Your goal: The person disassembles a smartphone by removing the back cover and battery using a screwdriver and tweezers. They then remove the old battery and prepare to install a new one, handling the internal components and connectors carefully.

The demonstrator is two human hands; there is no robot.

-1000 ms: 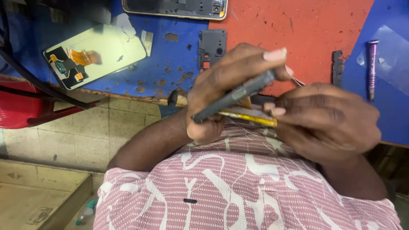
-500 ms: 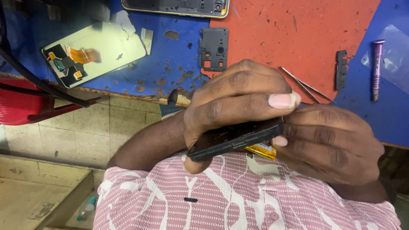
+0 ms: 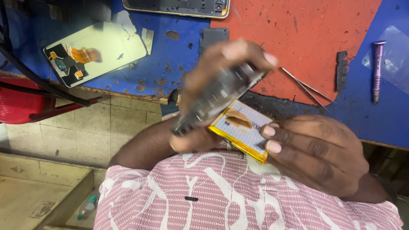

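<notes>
Just below the red-and-blue worn work mat (image 3: 324,38), both hands meet over the lap. Left hand (image 3: 217,93), blurred, clamps a dark flat phone frame (image 3: 217,99), tilted. Right hand (image 3: 317,155) pinches w/ fingertips (image 3: 272,138) a yellow-edged flat battery (image 3: 243,130), touching the frame's underside. Thin metal tweezers (image 3: 306,88) & purple screwdriver (image 3: 377,68) lie on mat.

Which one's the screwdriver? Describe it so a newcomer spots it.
Start at the worktable, blue with a big red patch. On the blue strip at its far right, beyond the tweezers and a small dark plate, lies the screwdriver. It is the only slim purple metal rod, partly on clear plastic film.
</notes>
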